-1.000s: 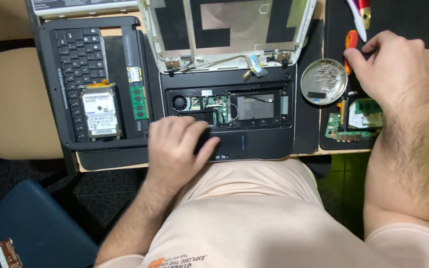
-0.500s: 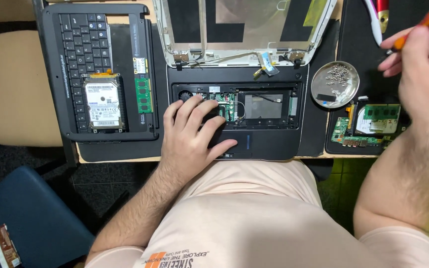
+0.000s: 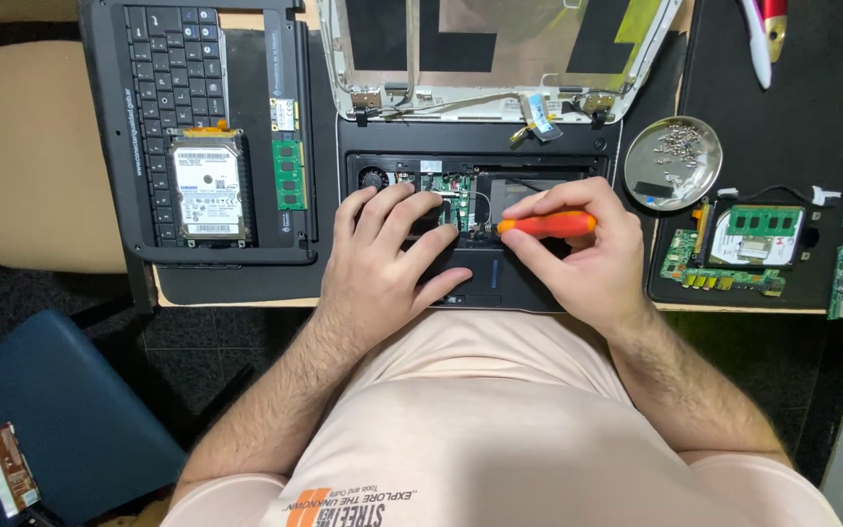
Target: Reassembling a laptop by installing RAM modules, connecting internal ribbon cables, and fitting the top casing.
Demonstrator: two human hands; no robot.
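A small black laptop base (image 3: 539,161) lies opened up before me, its green circuit board (image 3: 446,185) and fan exposed. My left hand (image 3: 387,254) rests flat on its palm rest, fingers spread toward the board. In my right hand (image 3: 582,259) is an orange-handled screwdriver (image 3: 543,224), held level with its tip pointing left at the board. The stripped screen lid (image 3: 500,59) lies flat behind the base, cables trailing from its hinges.
A removed keyboard panel (image 3: 163,78) at the left carries a hard drive (image 3: 209,190) and a green memory stick (image 3: 289,174). A round metal dish (image 3: 673,164) of screws and loose circuit boards (image 3: 734,249) lie at the right. A red-and-white tool (image 3: 765,29) sits far right.
My right hand picked up the orange screwdriver from the far right of the table and brought it over the laptop base. The left hand shifted slightly forward on the palm rest.
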